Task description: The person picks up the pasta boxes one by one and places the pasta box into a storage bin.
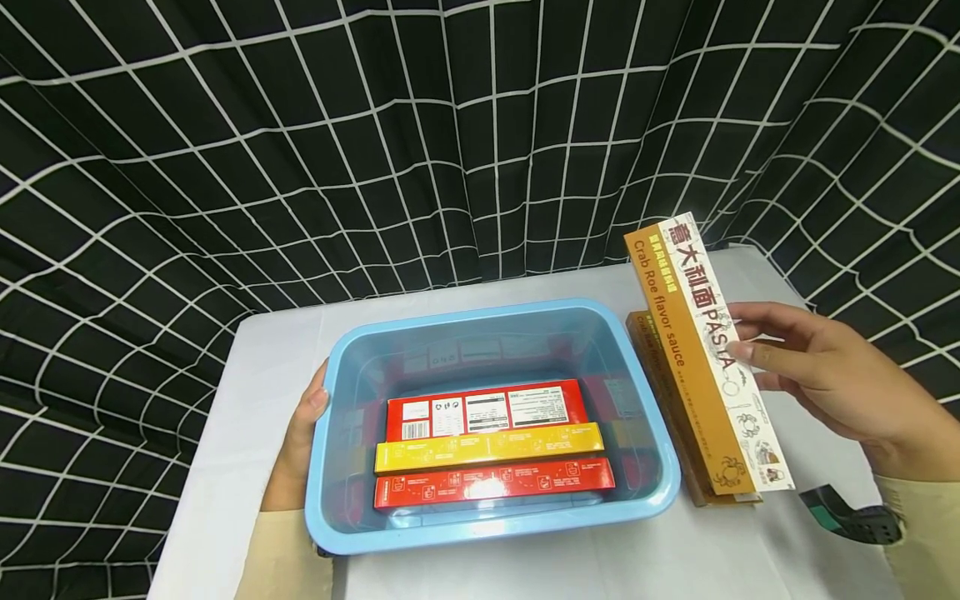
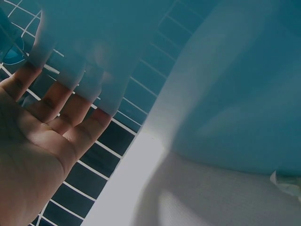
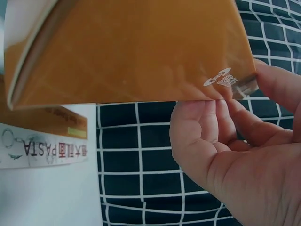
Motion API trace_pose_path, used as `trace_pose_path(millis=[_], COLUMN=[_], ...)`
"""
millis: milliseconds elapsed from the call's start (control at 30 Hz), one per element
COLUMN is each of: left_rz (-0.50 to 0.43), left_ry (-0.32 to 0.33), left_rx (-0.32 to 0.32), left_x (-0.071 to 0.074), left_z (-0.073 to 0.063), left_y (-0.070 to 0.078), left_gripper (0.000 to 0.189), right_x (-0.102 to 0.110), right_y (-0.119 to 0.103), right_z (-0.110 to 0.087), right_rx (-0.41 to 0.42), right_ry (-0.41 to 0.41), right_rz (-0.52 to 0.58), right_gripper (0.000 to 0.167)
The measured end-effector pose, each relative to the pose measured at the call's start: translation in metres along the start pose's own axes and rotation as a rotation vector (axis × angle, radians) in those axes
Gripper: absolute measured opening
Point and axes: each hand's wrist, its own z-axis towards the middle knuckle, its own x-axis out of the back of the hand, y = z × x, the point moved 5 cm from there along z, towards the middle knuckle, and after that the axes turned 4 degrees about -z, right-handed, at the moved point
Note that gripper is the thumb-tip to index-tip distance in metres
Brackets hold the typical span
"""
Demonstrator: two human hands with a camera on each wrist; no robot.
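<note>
In the head view my left hand (image 1: 296,446) rests against the left side of a blue plastic bin (image 1: 491,529), thumb at the rim. The left wrist view shows the fingers (image 2: 89,127) stretched out, their tips at the glossy outer wall. On the right, my right hand (image 1: 817,367) pinches an orange and white pasta box (image 1: 686,358) by its right edge, thumb on the white face. That box is tilted above a second pasta box (image 1: 663,392), which it partly covers. The right wrist view has the held box's orange side (image 3: 136,52) in front, fingertips at its edge.
Inside the bin lie a red box with labels (image 1: 487,410), a yellow box (image 1: 487,447) and another red box (image 1: 495,483), side by side. The bin stands on a white table (image 1: 247,417). Black cloth with a white grid (image 1: 450,150) surrounds the table's back and sides.
</note>
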Motion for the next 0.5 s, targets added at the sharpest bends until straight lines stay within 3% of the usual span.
trace_pose_path(millis=[500], left_rz=[-0.006], left_ry=[0.007], left_rx=[0.014], left_x=[-0.001], left_z=[0.002], left_y=[0.001], left_gripper=[0.07], right_x=[0.002], right_y=[-0.015], right_z=[-0.001], right_rx=[0.019], right_ry=[0.019], right_rz=[0.02], right_gripper=[0.05])
